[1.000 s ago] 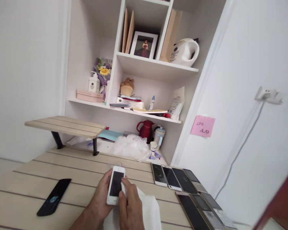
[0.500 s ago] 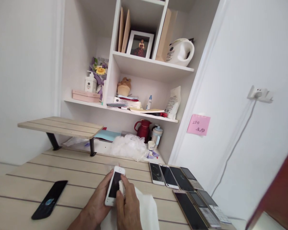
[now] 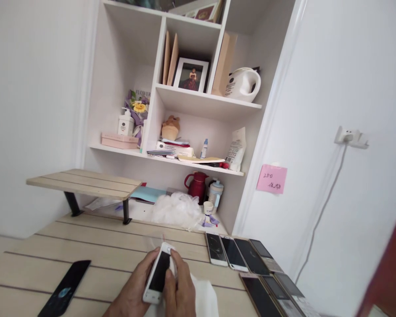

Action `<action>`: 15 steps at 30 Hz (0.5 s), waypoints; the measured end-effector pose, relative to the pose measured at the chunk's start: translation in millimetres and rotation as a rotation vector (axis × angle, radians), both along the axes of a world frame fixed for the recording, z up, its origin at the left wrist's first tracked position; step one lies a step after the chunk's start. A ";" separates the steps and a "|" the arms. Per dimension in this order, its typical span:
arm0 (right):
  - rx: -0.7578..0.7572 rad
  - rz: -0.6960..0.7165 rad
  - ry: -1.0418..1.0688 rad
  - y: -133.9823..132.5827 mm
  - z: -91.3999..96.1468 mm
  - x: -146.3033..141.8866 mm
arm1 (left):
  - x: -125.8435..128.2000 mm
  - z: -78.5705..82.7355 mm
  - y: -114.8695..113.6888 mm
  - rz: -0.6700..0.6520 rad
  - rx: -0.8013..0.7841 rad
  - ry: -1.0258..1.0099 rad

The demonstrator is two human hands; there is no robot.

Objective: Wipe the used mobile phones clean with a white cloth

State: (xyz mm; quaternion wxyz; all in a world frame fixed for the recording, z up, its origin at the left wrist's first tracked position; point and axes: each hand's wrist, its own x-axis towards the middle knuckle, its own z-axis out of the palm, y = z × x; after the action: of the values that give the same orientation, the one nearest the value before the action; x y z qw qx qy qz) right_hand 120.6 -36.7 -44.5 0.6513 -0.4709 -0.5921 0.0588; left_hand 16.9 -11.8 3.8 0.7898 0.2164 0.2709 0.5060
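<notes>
My left hand [image 3: 135,281] is wrapped around a white smartphone [image 3: 159,274], its dark screen facing up and its round home button at the far end. My right hand [image 3: 182,286] is closed at the phone's right edge, index finger near the button end and thumb over the screen. Between those fingers a bit of white tissue [image 3: 175,269] shows, mostly hidden. Below my right hand a white sheet [image 3: 204,297], of paper or cloth, lies on the slatted wooden table [image 3: 108,246]. Just past the phone lies a clear plastic piece [image 3: 152,240].
To the left lies a black phone [image 3: 66,288]. Several phones [image 3: 232,252] form two rows at the right. A small raised stand [image 3: 86,181] sits at the back left. Behind are crumpled white plastic [image 3: 176,209], a red jug [image 3: 196,185] and a white shelf unit [image 3: 198,99].
My view has tilted up, so the table sits lower in the picture. My right index finger has shifted toward the phone's button end, and less of the white tissue shows.
</notes>
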 end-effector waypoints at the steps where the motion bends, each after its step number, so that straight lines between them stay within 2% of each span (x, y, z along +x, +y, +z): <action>1: -0.004 0.001 0.011 0.3 0.0 0.2 | 0.0 -0.3 0.2 0.001 0.002 -0.003; 8: -0.088 -0.012 0.120 3.6 -0.8 3.5 | 0.5 -2.0 -0.2 -0.024 0.046 0.015; 15: -0.135 0.052 0.195 7.7 -1.4 7.8 | 3.8 3.7 -7.1 -0.036 0.076 0.028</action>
State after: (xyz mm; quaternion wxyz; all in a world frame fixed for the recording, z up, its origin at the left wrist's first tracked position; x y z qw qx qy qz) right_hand 128.4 -29.0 -45.9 0.6708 -0.4905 -0.5326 0.1609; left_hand 20.7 -18.9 7.5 0.7861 0.2580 0.2585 0.4987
